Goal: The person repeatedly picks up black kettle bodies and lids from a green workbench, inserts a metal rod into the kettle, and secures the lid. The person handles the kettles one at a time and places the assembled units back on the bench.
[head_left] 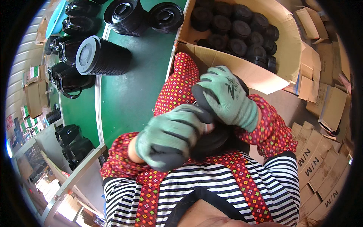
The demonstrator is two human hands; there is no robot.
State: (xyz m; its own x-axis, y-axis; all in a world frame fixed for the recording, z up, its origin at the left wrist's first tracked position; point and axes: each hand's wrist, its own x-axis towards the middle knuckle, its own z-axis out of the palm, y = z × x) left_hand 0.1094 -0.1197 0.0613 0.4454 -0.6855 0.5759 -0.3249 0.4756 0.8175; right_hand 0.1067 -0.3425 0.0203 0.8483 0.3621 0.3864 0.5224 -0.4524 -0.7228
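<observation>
Both hands wear pale green knit gloves with dark coated palms. My left hand (171, 136) is closed in front of my chest, fingers curled inward and slightly smeared by motion. Touching it or nearly so, my right hand (228, 95) is closed too, a little farther off and to the right. Whatever the fingers grip is hidden by the gloves. Beneath the hands, close to my body, shows part of a dark round thing (212, 143); whether either hand holds it I cannot tell.
On the green table (126, 98) at left stand a stack of black round lids (109, 56), more stacked black discs (123, 17) and glossy black jugs (70, 51). An open carton (236, 62) beyond my hands holds many black round parts (240, 29). Flattened cartons (321, 162) lie right.
</observation>
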